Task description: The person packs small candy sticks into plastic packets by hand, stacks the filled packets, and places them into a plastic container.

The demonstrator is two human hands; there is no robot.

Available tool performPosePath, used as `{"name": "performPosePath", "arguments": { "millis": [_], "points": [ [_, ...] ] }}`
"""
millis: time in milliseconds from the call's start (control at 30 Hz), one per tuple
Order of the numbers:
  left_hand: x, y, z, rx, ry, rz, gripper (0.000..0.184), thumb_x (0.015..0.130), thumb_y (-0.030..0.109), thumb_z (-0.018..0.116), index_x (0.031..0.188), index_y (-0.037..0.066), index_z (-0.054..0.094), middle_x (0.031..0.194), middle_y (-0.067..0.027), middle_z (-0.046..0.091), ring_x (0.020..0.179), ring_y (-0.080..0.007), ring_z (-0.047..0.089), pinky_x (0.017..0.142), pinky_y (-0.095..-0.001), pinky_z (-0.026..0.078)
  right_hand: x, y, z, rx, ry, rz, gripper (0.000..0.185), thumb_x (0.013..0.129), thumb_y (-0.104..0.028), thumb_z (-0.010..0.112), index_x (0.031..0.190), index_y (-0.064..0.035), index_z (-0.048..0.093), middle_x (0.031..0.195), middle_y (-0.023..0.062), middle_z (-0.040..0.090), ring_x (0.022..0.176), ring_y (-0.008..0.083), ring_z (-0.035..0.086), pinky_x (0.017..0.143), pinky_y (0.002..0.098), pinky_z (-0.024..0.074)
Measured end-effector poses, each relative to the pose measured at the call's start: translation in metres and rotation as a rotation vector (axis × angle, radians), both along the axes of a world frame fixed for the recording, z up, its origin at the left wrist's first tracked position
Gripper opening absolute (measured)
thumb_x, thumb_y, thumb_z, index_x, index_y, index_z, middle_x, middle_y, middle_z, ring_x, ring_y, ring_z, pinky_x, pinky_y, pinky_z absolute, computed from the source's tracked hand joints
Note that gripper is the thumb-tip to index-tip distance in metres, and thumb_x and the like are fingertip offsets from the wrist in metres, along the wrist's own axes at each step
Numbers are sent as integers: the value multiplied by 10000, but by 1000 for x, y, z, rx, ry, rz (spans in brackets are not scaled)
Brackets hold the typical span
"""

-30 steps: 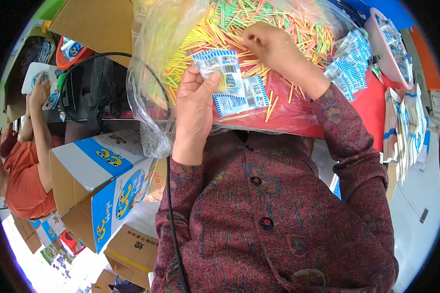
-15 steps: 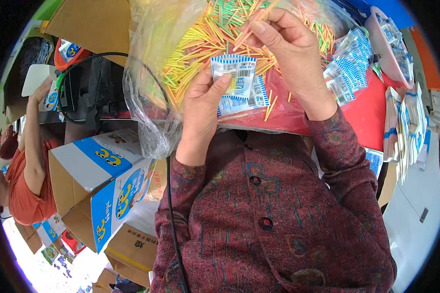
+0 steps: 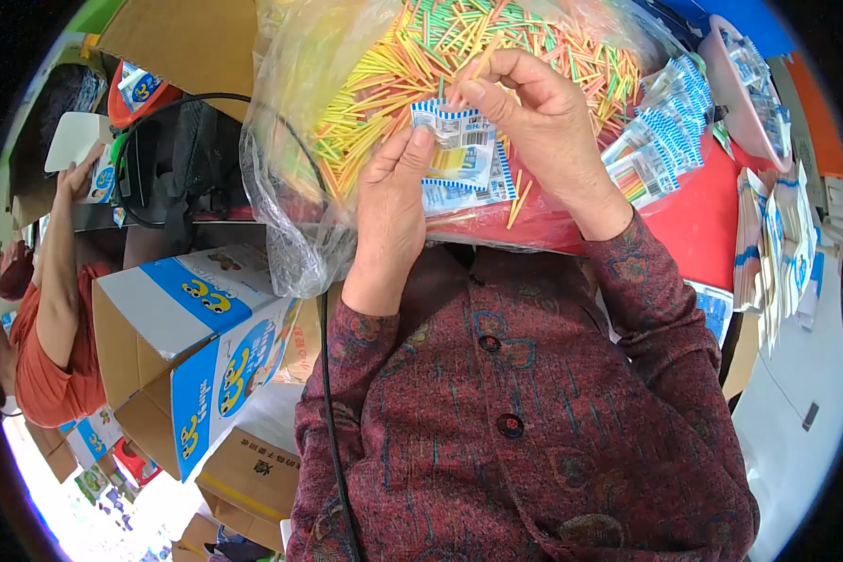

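Observation:
My left hand (image 3: pixel 391 211) is closed on a small blue-and-white striped packet (image 3: pixel 464 159), with the thumb pressed on its front. Yellow contents show through its clear part. My right hand (image 3: pixel 554 126) pinches thin pinkish-orange and yellow sticks (image 3: pixel 484 58), whose lower ends are at the packet's top edge; whether they are inside it I cannot tell. Under the held packet lies another packet (image 3: pixel 468 199). Behind both hands spreads a heap of yellow, green, pink and orange sticks (image 3: pixel 370 89) on clear plastic. A few loose sticks (image 3: pixel 521 201) lie near the front.
A row of packets (image 3: pixel 665 126) overlaps on the red tabletop (image 3: pixel 688 234) at right, beside a pink basin (image 3: pixel 718 70) of packets. Crumpled plastic (image 3: pixel 295 248), a black cable (image 3: pixel 324 375) and printed cartons (image 3: pixel 192 290) are at left. A co-worker's arm (image 3: pixel 61 272) holds something white.
My right hand has come down and left, bringing the sticks to the packet's top. The packet in my left hand has shifted slightly right. The co-worker's hand has moved a little.

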State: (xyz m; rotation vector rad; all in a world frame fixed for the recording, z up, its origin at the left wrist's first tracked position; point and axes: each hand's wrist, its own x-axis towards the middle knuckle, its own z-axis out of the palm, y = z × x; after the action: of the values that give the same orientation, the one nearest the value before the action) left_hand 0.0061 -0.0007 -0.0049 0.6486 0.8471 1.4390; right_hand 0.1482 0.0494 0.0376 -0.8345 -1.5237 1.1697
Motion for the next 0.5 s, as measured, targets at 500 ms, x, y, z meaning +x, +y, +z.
{"name": "performPosePath", "arguments": {
  "millis": [500],
  "points": [
    [2,1,1,31,70,14,262,956,185,531,1060,-31,637,974,-33,640,874,-74,569,789,-223,463,-3,-6,-3,-69,-43,-11,59,875,-74,624,885,-16,628,1046,75,634,983,117,577,883,261,449]
  ]
}}
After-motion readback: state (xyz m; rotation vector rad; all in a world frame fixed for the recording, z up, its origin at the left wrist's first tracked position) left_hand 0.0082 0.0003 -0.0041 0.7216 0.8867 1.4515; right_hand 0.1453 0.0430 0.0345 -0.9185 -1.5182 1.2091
